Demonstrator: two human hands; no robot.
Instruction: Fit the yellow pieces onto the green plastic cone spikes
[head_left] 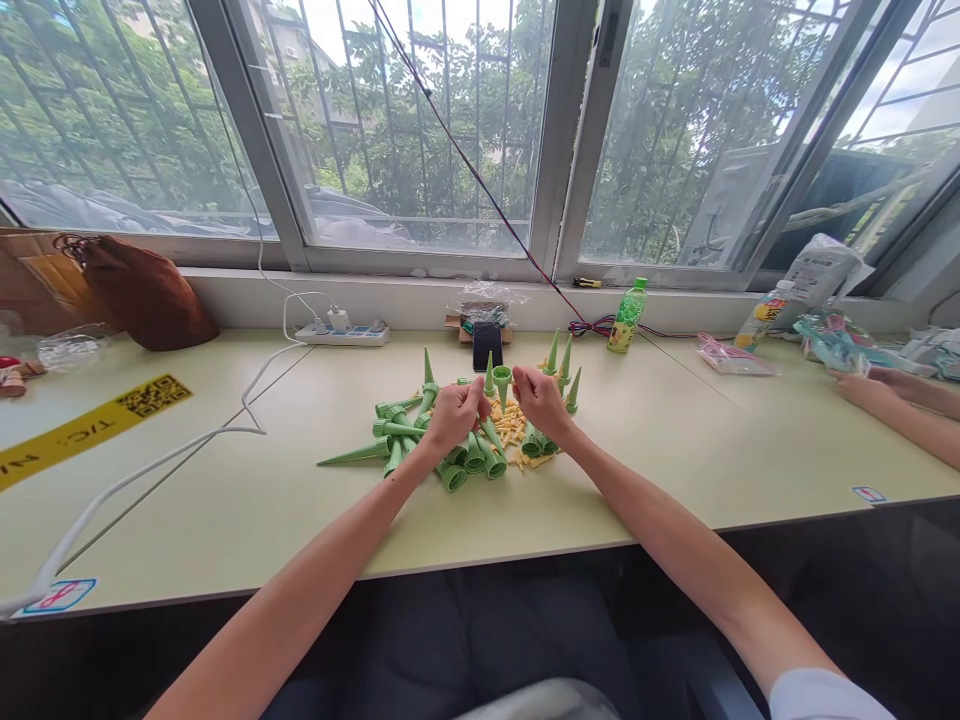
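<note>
My left hand [455, 415] and my right hand [540, 402] are raised close together over a heap of green plastic cone spikes [420, 435] on the pale table [225, 500]. Both hands have their fingers curled. Between them a green cone [502, 380] is held wide end up, pinched by my right hand. My left hand's fingers are closed on something I cannot make out. Small yellow pieces [512, 425] lie scattered under the hands. Several green cones [562, 365] stand upright just behind my right hand.
A black phone [487, 345] leans against the sill behind the heap. A white power strip [341, 334] with its cable lies at left, a brown bag [146, 295] further left. A green bottle [627, 316] stands at right. Another person's arm [900, 410] rests at far right among plastic bags.
</note>
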